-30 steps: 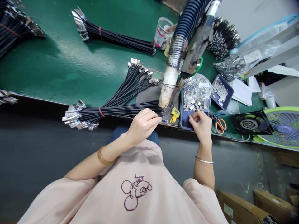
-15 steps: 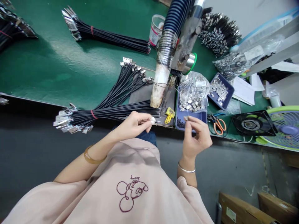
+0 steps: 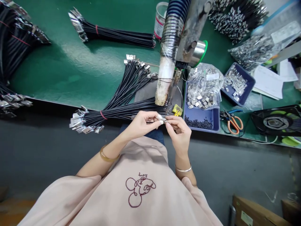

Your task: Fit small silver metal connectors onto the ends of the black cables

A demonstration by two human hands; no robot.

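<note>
My left hand (image 3: 142, 124) pinches the end of one black cable drawn from the bundle of black cables (image 3: 122, 112) that lies along the bench edge, tied with a red band. My right hand (image 3: 179, 129) is closed on a small metal shell (image 3: 164, 119) and holds it against that cable end, so both sets of fingertips meet just in front of the bench. Behind the hands stands a white nozzle (image 3: 164, 82) under a ribbed hose. A blue tray (image 3: 201, 116) with a bag of metal shells (image 3: 203, 87) sits to the right.
More cable bundles lie on the green mat (image 3: 70, 69) at the back (image 3: 117, 33) and far left (image 3: 16, 37). A second blue tray (image 3: 238, 83), orange-handled scissors (image 3: 231, 121), a small fan (image 3: 275, 121), a plastic cup (image 3: 161, 17) and cardboard boxes (image 3: 254, 212) are around.
My right hand left the blue tray with a metal shell and came left to meet my left hand. My left hand lifted a cable end off the bundle. The view shifted slightly.
</note>
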